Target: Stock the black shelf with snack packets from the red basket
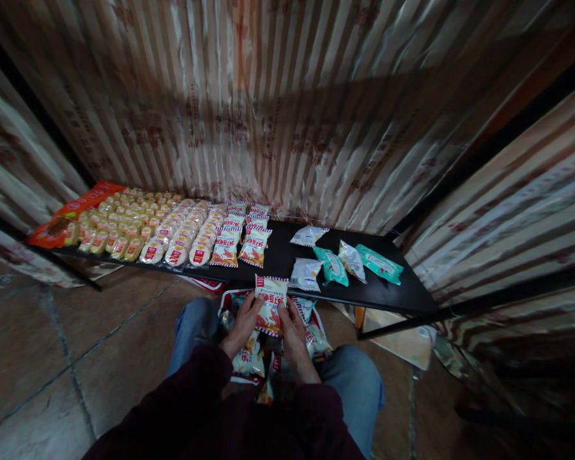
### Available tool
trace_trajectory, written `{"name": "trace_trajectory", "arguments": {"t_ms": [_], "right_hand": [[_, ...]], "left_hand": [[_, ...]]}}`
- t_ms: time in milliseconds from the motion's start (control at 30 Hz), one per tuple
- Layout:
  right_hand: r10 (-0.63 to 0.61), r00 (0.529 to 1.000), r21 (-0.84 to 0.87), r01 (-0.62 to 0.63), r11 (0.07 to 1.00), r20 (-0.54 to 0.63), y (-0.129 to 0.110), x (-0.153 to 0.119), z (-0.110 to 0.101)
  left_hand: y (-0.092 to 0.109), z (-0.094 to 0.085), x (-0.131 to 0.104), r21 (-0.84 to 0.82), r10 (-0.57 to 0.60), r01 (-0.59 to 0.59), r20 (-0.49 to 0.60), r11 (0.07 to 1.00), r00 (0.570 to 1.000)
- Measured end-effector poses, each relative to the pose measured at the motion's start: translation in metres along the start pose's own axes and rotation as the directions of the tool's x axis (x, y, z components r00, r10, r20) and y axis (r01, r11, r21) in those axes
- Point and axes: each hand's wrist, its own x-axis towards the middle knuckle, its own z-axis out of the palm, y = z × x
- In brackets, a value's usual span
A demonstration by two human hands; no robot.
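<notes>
Dim light, broad shadow across the striped curtain (249, 102), stretched edges.

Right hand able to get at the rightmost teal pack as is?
Probably not yet: the right hand and left hand both grip the snack packet. Otherwise, the teal pack looks mostly uncovered.

Striped, crinkled sheeting (249, 121) with reddish flower prints hangs along the far side and continues at left and right. Dark bars (489, 133) slant down at both sides towards a long black shelf (282, 252). Below lies a brown floor (19, 351) crossed by greyish seams (62, 335). The light is dim, darkest at near right.
</notes>
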Motion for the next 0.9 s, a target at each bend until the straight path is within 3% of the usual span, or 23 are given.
{"name": "trace_trajectory", "arguments": {"t_ms": [100,233,400,567,767,900], "right_hand": [[-0.001,1.000,0.006,0.001,1.000,0.014,0.000,0.001,-0.002],[0.024,1.000,0.015,-0.024,1.000,0.019,0.000,0.001,-0.003],[0.003,0.999,-0.010,-0.002,1.000,0.032,-0.001,0.000,-0.002],[0.012,0.999,0.035,-0.014,0.999,0.050,-0.001,0.000,0.000],[0.027,0.999,0.079,-0.029,0.996,0.029,-0.001,0.000,0.003],[0.025,1.000,0.063,-0.025,0.998,-0.008,-0.003,-0.003,0.005]], "left_hand": [[0.003,0.000,0.000,0.040,0.008,-0.009,0.024,0.999,1.000],[0.002,0.001,0.002,0.076,-0.033,0.036,-0.042,0.996,0.999],[-0.006,0.004,0.002,0.022,-0.020,0.021,-0.061,1.000,0.998],[-0.011,0.006,0.003,0.152,0.095,-0.078,-0.110,0.985,0.989],[-0.013,0.007,0.002,0.293,0.136,-0.073,-0.199,0.953,0.971],[-0.010,0.009,0.001,0.372,0.249,-0.143,-0.254,0.917,0.935]]}}
